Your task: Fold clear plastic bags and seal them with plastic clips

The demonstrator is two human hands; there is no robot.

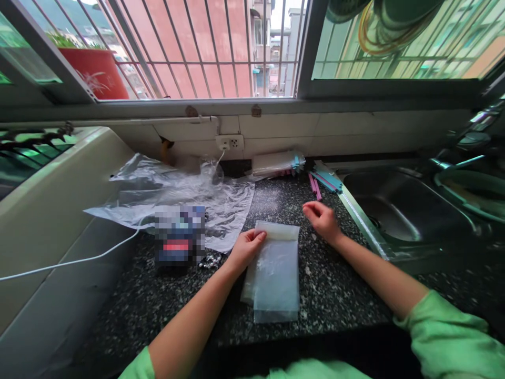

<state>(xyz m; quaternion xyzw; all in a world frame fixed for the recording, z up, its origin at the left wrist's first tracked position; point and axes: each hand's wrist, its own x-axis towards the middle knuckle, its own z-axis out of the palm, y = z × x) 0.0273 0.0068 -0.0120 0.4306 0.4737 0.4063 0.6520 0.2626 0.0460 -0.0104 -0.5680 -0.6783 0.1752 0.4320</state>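
My left hand [248, 247] pinches the upper left edge of a small stack of clear plastic bags [276, 279] on the speckled dark counter. The bags overlap unevenly, with a whitish band along the top. To their right, my right hand [321, 218] hovers apart from them, its fingers curled together. Whatever may be between those fingertips is hidden. Just beyond it lie pink strips [314, 185] and blue strips [326, 176]. A bundle of clear bags [276, 162] with blue and pink ends rests near the wall.
A large crumpled plastic sheet [232, 202] spreads over the counter's left side. On its front edge sits a blurred-out box-like object [179, 237], with a white cable [98, 255] beside it. A steel sink [410, 205] is at right. The wall holds a socket [230, 142].
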